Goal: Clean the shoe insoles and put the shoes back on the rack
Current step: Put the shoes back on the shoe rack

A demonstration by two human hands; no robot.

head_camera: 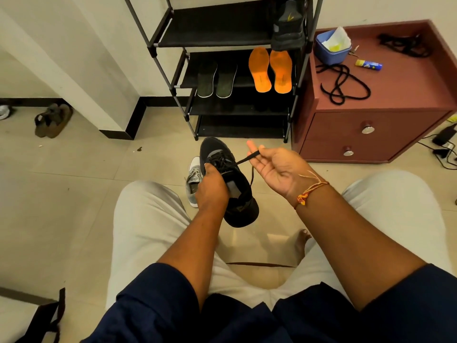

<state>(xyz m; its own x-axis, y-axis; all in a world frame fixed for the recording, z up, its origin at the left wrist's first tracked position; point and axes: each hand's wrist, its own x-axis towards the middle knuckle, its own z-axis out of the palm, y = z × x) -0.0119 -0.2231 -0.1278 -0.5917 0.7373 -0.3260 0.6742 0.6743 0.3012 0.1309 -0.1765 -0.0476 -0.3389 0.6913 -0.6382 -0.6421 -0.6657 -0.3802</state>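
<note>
The rack stood straight ahead, beyond both hands, with a red cabinet off past the right hand. And there was the black shoe, held between the knees, its long axis running away from the person, toe aimed at the rack and heel nearest the body. The left hand had it, fingers wrapped round its side by the tongue. The right hand sat just beside it, palm up, thumb and fingertips pinching the lace, the other fingers spread loose. That lace ran taut from the eyelets, out and rightwards to the pinch. That line looked like the one that mattered: the right hand was placed to pull or thread, the left to steady. A grey shoe lay on the floor just behind the left hand. Ahead on the rack, orange insoles and dark insoles lay side by side.
</note>
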